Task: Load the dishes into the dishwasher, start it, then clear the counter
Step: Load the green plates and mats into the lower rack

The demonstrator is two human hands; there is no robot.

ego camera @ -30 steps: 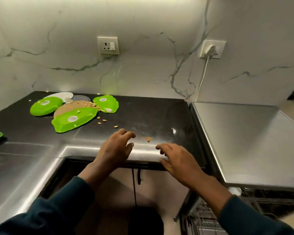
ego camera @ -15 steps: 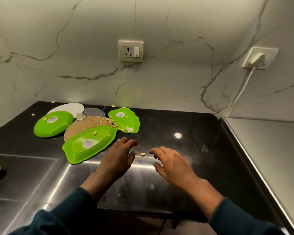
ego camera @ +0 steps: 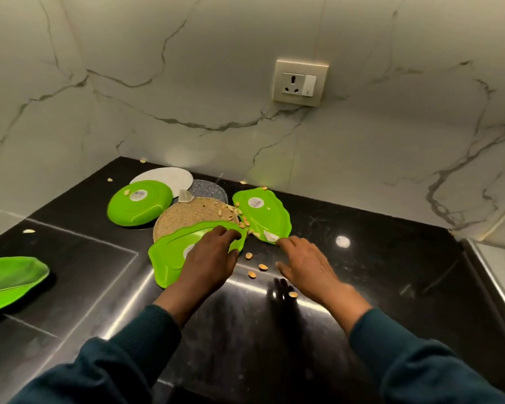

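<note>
two hands among green dishes and scattered shells on a black counter

the left hand (ego camera: 209, 258) is laid over the right end of a bright green leaf-shaped plastic dish (ego camera: 169, 255), which lies upside down on the glossy black stone counter (ego camera: 391, 272); its fingers are curled over the dish's far rim, so the dish is gripped. a round white sticker is seen on the dish's underside, half covered by the hand; no writing on it can be read. the right hand (ego camera: 309, 269) is held flat and spread just above the counter, its index fingertip touching the near edge of a second green leaf-shaped dish (ego camera: 263, 214). this dish also bears a round white label, but the print is too blurred to read.

a round woven tan mat (ego camera: 187, 214) lies partly under the gripped dish. a round green plastic dish (ego camera: 139, 204), labelled but illegible, is set to the left of the mat, with a white oval plate (ego camera: 169, 177) and a grey speckled round mat (ego camera: 210, 189) behind. pale nut shells (ego camera: 255, 268) are scattered between the hands and over the mat. another green leaf-shaped dish (ego camera: 9, 278) is seen at the far left edge. a beige wall socket with a switch (ego camera: 299, 83) is mounted on the marble-patterned wall.
</note>
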